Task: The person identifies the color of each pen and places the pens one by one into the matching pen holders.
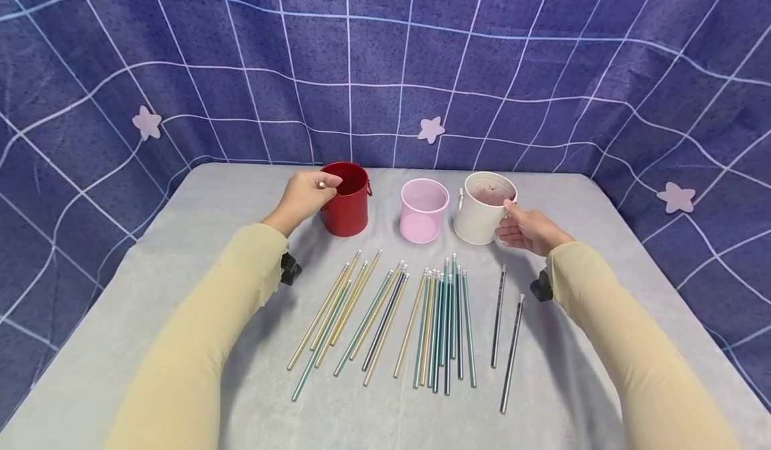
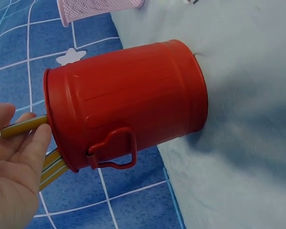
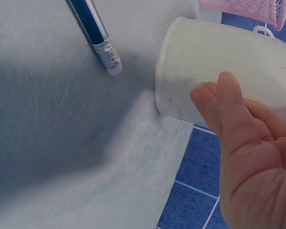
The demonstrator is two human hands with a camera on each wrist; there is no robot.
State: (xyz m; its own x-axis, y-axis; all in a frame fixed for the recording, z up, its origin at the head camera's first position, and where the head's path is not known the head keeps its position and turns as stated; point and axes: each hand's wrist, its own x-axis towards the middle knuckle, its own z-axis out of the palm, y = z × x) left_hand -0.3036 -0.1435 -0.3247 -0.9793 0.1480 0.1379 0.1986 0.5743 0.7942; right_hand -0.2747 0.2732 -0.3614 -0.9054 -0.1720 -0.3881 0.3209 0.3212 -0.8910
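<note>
My left hand (image 1: pixel 304 200) pinches a gold pencil (image 2: pixel 26 127) near its eraser end, at the mouth of the red bucket (image 1: pixel 345 214). The pencil's other end passes inside the rim and is hidden. More gold pencils (image 2: pixel 54 175) stick out of the same bucket in the left wrist view. On the other side, my right hand (image 1: pixel 530 230) is beside the white bucket (image 1: pixel 474 227), thumb at its rim and fingers extended along the outer wall. No pencil shows in that hand.
A pink mesh basket (image 1: pixel 420 227) stands between the two buckets. Several gold, teal and dark blue pencils lie in front, erasers away from me. Two dark pencils, one of them a grey pencil (image 1: pixel 512 355), lie apart at right. A grid-patterned blue cloth (image 1: pixel 379 55) hangs behind.
</note>
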